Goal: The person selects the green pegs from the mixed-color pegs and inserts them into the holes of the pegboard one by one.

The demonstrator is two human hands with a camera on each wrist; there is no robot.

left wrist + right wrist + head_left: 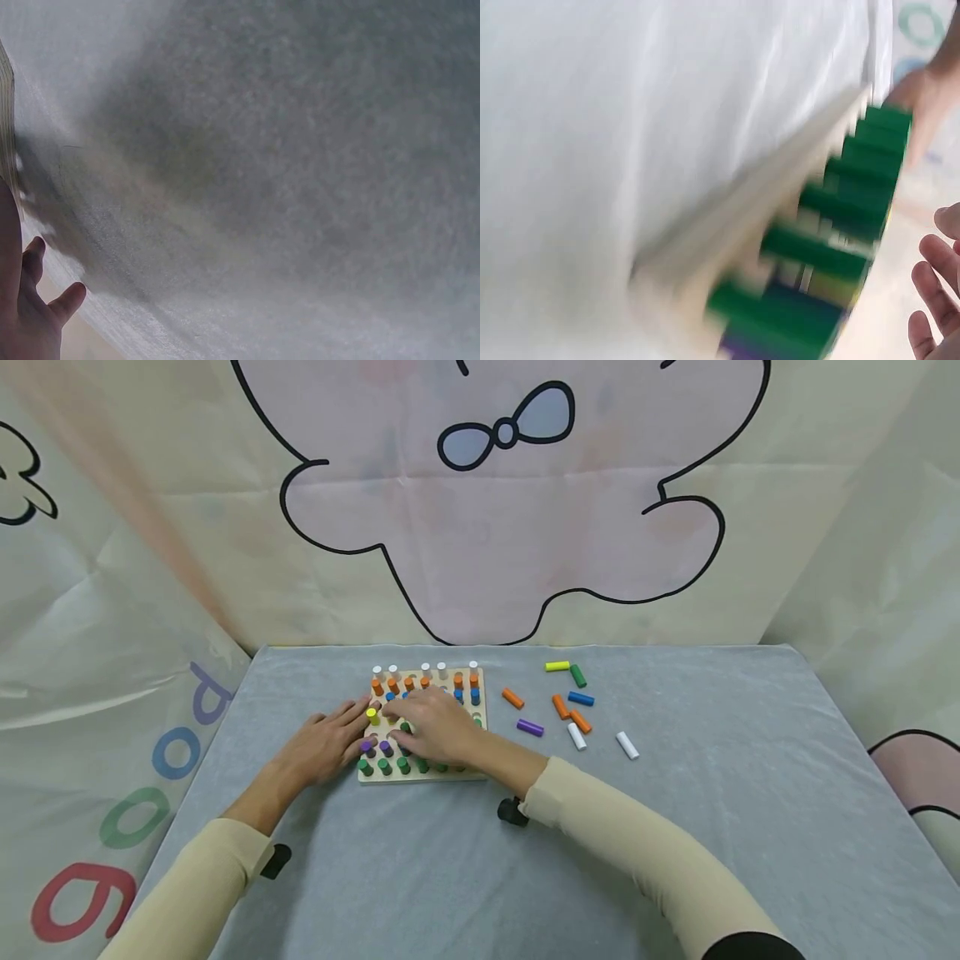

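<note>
A pale wooden pegboard (pixel 420 780) lies toward the back of the table, filled with rows of white, orange, blue and green pegs. Along its left edge rests my left hand (pixel 321 750), fingers extended against the board's side. Over the middle of the board reaches my right hand (pixel 438 727), hiding many pegs beneath. Its fingertips are near a yellow peg (pixel 372 717) and two purple pegs (pixel 386 749) on the left side. In the right wrist view, its fingers (pixel 934 292) are apart and loosely bent, with nothing seen between them. The near row of green pegs (pixel 802 255) is blurred there.
Right of the board lie loose pegs: a yellow one (pixel 557 667), a green one (pixel 577 675), a blue one (pixel 581 699), a purple one (pixel 530 727), several orange and two white. Grey cloth (pixel 675 860) covers the table. A printed backdrop (pixel 487 543) stands behind.
</note>
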